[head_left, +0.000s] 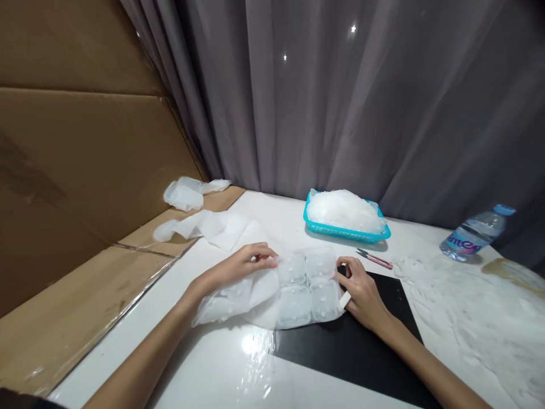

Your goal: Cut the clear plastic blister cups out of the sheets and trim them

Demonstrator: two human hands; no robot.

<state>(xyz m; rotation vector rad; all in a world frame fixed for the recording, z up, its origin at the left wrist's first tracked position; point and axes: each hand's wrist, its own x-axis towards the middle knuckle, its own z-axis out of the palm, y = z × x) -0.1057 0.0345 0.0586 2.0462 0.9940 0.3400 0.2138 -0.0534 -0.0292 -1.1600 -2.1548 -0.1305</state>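
A sheer white fabric piece [293, 304] with several padded, dotted squares lies partly over a black mat [340, 352]. My left hand [253, 258] pinches the loose cloth at the left of the squares, thumb and index finger together. At the opposite edge, my right hand [357, 287] has its fingers curled on the fabric's border. A short white tab [345, 300] sticks out by the right hand's fingers. More loose cloth [232, 298] bunches under my left wrist.
A blue basket [347, 233] heaped with white fluffy stuffing [344, 210] stands at the back. Pink-handled thread snips [374, 259] lie before it. To the right are a water bottle [472, 236] and clear plastic film [477, 307]. Cardboard [76, 170] borders the left, near white cloth pieces [185, 193].
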